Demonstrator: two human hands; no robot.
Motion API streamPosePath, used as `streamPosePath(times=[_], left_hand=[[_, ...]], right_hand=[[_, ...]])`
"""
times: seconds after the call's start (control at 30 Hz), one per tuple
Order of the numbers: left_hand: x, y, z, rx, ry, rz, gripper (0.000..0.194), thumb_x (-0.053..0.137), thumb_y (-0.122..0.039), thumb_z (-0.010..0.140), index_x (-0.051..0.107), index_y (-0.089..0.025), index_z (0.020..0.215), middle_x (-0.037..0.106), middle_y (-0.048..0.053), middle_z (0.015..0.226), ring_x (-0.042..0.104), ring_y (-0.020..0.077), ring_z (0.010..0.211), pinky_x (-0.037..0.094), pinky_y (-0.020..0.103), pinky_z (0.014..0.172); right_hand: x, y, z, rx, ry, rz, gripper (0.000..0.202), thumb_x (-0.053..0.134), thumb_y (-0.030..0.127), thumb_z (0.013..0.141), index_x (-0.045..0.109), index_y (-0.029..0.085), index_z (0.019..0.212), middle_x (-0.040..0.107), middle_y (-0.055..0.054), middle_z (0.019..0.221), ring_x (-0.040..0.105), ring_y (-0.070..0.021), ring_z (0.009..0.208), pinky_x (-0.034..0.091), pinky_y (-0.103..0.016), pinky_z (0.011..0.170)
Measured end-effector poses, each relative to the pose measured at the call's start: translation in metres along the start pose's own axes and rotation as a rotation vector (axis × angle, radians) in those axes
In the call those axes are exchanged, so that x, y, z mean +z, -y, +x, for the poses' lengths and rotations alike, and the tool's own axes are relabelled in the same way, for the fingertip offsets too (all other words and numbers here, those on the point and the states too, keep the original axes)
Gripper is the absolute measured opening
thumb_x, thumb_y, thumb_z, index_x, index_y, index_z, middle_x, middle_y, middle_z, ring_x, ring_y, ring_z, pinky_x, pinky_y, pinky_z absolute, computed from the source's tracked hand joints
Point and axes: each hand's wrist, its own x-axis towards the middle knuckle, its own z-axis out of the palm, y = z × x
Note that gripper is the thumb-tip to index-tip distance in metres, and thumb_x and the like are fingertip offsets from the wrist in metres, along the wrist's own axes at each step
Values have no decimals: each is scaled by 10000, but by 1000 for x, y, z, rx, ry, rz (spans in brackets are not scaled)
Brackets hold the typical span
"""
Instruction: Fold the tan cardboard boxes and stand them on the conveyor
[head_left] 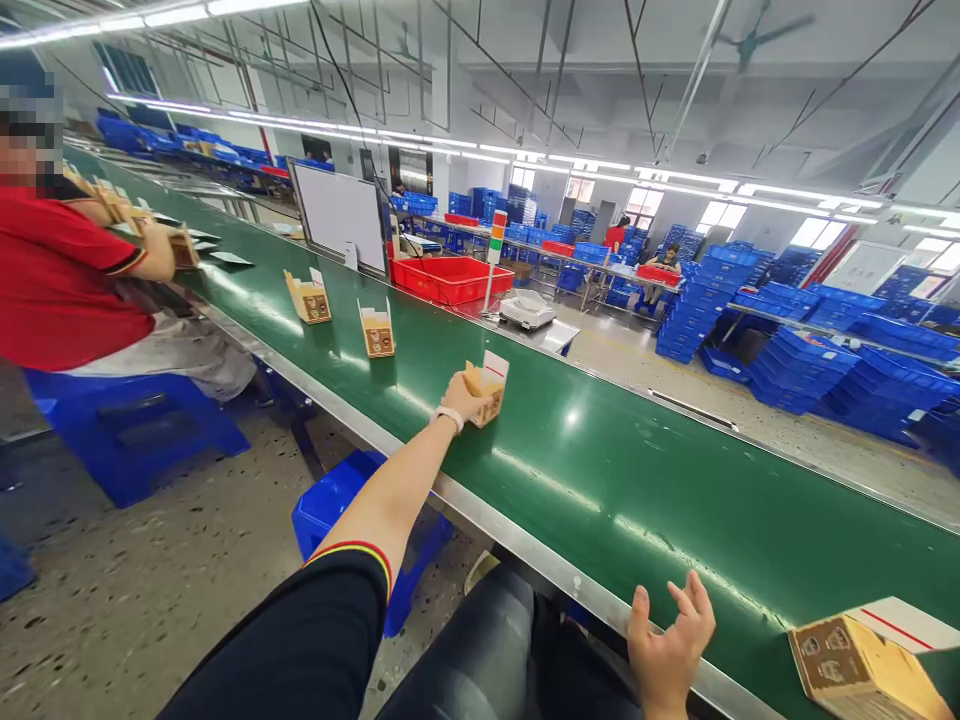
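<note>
My left hand (464,398) reaches out over the green conveyor belt (570,450), its fingers closed on a small brown-and-tan carton (490,405) with raised flaps and a white strip. Near the belt's front edge my right hand (673,640) hangs palm up, fingers spread, with nothing in it. To its right lies a larger-looking carton (832,655) printed with brown panels, its white flap with a red line sticking out. Farther along the belt stand two more cartons, one carton (378,328) and another carton (309,298), both with their top flaps up.
At the left a co-worker in a red shirt (67,260) sits on a blue stool (142,430), handling cartons. Another blue stool (337,500) stands beneath my left arm. Beyond the belt are a red bin (450,282), a scale (528,309) and stacked blue crates (701,300).
</note>
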Motion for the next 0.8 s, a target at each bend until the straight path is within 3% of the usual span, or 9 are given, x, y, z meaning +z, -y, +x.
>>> streamPosePath(times=[0.17, 0.27, 0.33, 0.47, 0.53, 0.6, 0.67, 0.73, 0.8], left_hand=[[66, -20, -115, 171, 234, -49, 608, 830, -242, 510, 509, -180, 1022, 588, 30, 969, 591, 216, 945, 477, 353, 884], [84, -27, -183, 376, 355, -132, 646, 815, -289, 525, 506, -188, 1084, 581, 68, 1038, 565, 252, 988, 454, 404, 912], [85, -30, -209, 482, 459, -243, 716, 820, -339, 540, 501, -193, 1164, 576, 107, 1148, 543, 275, 1060, 424, 427, 961], [81, -34, -216, 646, 626, -354, 431, 655, -403, 758, 582, -216, 1139, 586, 125, 1253, 500, 284, 1157, 330, 458, 1050], [81, -37, -210, 672, 672, -324, 231, 555, -376, 835, 652, -226, 982, 657, 107, 1141, 497, 284, 1141, 307, 478, 1049], [86, -41, -207, 635, 708, -309, 215, 506, -350, 863, 661, -222, 787, 695, 98, 979, 515, 278, 1085, 324, 479, 1024], [92, -46, -208, 509, 694, -351, 227, 515, -330, 857, 618, -212, 693, 682, 88, 908, 545, 253, 1016, 370, 446, 989], [99, -52, -212, 282, 637, -431, 93, 586, -293, 809, 598, -201, 804, 647, 81, 1005, 572, 216, 960, 429, 396, 929], [105, -59, -215, -8, 632, -503, 323, 675, -228, 728, 537, -197, 1018, 574, 95, 1171, 584, 187, 941, 459, 353, 881]], right_hand=[[15, 19, -2, -118, 169, 114, 376, 532, 291, 907, 467, 170, 1257, 465, -195, 1365, 439, -340, 1292, 441, -584, 963], [31, 27, 4, -163, 268, 200, 495, 508, 283, 911, 391, 190, 1383, 451, -171, 1406, 349, -344, 1363, 402, -610, 1005], [40, 27, 12, -116, 310, 257, 519, 501, 335, 909, 398, 185, 1395, 474, -163, 1394, 309, -356, 1384, 365, -642, 1020], [43, 22, 28, 68, 403, 389, 392, 480, 428, 903, 614, 194, 1186, 614, -120, 1231, 326, -357, 1374, 321, -667, 1036], [42, 23, 33, 151, 407, 449, 349, 461, 447, 906, 691, 206, 1005, 671, -94, 1085, 401, -336, 1326, 297, -649, 1062], [44, 27, 35, 260, 343, 469, 350, 480, 468, 889, 700, 201, 837, 676, -85, 978, 495, -315, 1229, 315, -602, 1068], [49, 30, 35, 437, 235, 430, 336, 555, 496, 832, 658, 186, 753, 645, -93, 961, 561, -293, 1102, 398, -534, 1013], [54, 31, 34, 647, 139, 384, 335, 637, 506, 753, 607, 176, 805, 597, -97, 1001, 583, -258, 996, 479, -451, 912], [58, 28, 33, 827, 115, 402, 385, 659, 486, 711, 539, 181, 913, 556, -78, 1006, 592, -218, 913, 518, -385, 822]])
